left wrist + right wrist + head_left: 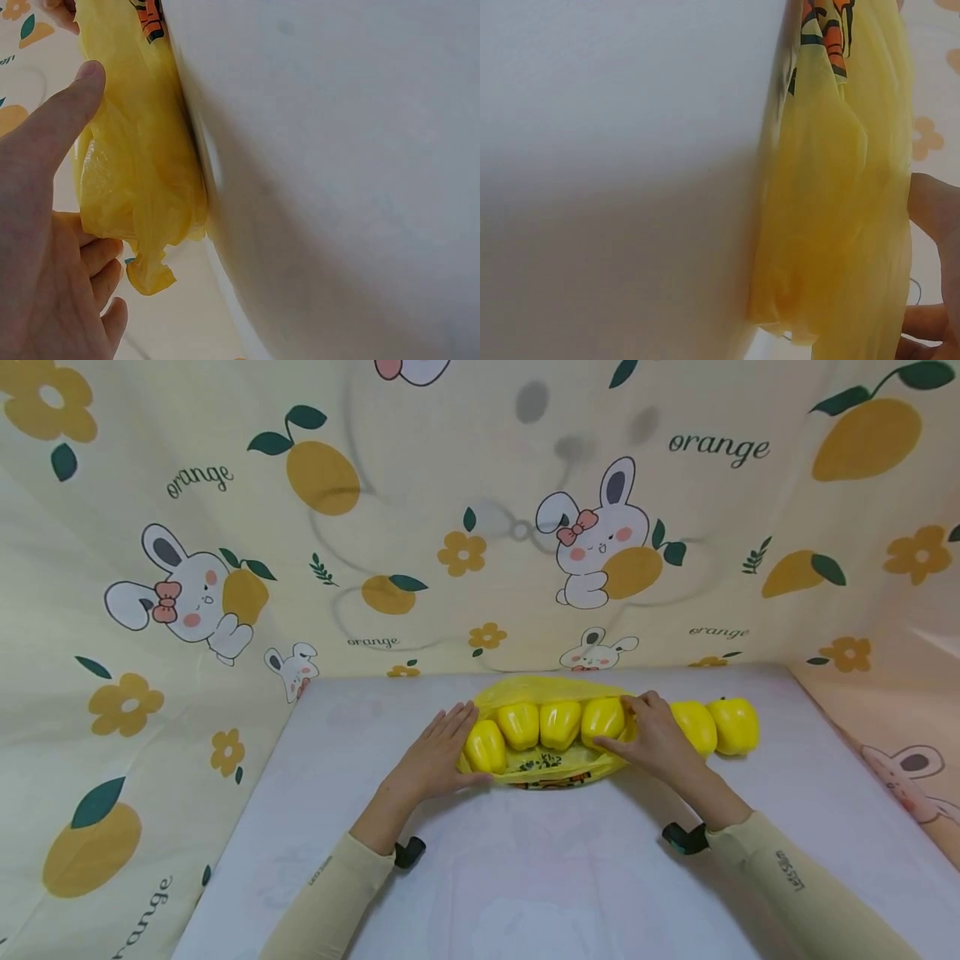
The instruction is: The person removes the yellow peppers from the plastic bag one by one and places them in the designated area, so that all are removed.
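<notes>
A yellow plastic bag (555, 687) lies with its mouth spread open on the white table. Inside it stand several glossy yellow bell peppers in a row. My left hand (435, 756) rests at the bag's left end, fingers straight along the side and thumb over the front edge. In the left wrist view that thumb (71, 105) lies against the bag (135, 150). At the other end, my right hand (656, 735) holds the rightmost bell pepper (602, 717) in the bag, thumb at its front and fingers behind. The right wrist view shows mostly the bag's side (832, 195), hiding the pepper.
Two more yellow bell peppers stand outside the bag on the right, one (697, 727) partly behind my right hand and one (737, 725) beyond it. A patterned cloth (465, 610) rises along the back and sides of the white table (517, 868).
</notes>
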`<act>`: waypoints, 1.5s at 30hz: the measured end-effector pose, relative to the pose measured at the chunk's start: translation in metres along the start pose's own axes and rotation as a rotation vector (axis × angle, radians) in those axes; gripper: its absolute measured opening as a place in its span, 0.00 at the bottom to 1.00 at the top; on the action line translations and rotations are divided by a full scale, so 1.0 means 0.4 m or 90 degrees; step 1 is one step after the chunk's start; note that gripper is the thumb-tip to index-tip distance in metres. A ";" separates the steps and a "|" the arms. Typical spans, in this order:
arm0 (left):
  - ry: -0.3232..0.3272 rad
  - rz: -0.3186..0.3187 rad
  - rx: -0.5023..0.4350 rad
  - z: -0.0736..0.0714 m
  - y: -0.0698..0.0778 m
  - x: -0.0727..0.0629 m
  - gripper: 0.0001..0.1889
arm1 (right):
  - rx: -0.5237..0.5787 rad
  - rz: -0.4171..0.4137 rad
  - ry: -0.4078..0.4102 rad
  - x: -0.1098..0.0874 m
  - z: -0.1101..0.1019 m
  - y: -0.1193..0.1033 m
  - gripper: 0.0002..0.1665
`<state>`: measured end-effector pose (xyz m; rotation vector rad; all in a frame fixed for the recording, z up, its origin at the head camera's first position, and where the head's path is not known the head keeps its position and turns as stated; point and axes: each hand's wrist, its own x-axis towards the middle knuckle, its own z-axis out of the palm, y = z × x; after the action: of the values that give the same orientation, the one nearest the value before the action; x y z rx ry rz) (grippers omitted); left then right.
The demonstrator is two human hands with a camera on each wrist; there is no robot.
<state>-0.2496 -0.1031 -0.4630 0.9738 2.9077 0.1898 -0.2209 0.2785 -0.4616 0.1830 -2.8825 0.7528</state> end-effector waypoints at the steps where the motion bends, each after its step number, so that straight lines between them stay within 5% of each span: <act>1: 0.000 0.001 0.000 0.000 0.000 0.000 0.62 | -0.002 0.002 -0.003 0.000 0.001 0.000 0.57; 24: 0.001 -0.001 0.008 0.011 -0.003 0.003 0.62 | -0.063 -0.002 -0.012 -0.006 0.007 -0.002 0.59; 45: 0.003 -0.005 0.019 0.008 0.001 0.003 0.62 | -0.021 -0.025 -0.042 -0.016 -0.009 0.005 0.59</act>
<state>-0.2499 -0.1019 -0.4659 0.9683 2.9271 0.1484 -0.2145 0.2826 -0.4607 0.2638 -2.9411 0.7059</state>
